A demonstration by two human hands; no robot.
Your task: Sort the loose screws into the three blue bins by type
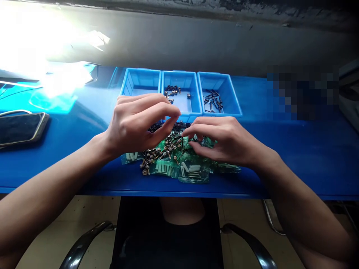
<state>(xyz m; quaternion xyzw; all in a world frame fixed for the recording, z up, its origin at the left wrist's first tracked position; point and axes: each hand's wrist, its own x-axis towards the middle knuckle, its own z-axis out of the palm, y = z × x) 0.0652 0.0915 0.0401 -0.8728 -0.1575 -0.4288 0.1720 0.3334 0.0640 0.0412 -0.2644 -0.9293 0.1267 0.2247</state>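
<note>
My left hand (140, 121) hovers over the left part of a pile of loose screws (168, 147), in front of the bins. Its thumb and index fingertip meet in a pinch; whatever they hold is too small or hidden. My right hand (224, 138) reaches into the right side of the pile, palm down, with a gap between thumb and index finger. Dark screws lie close to those fingertips. Among the loose screws are green-tinted plastic bags, one bag (194, 173) showing white wall plugs and long screws. Part of the pile is hidden beneath both hands.
Behind the pile stand three blue bins: the left bin (143, 71), the middle bin (182, 74) with several screws, and the right bin (235, 101) with dark screws. A phone (22, 129) lies at the left of the blue table (303, 157). Chair armrests flank my body.
</note>
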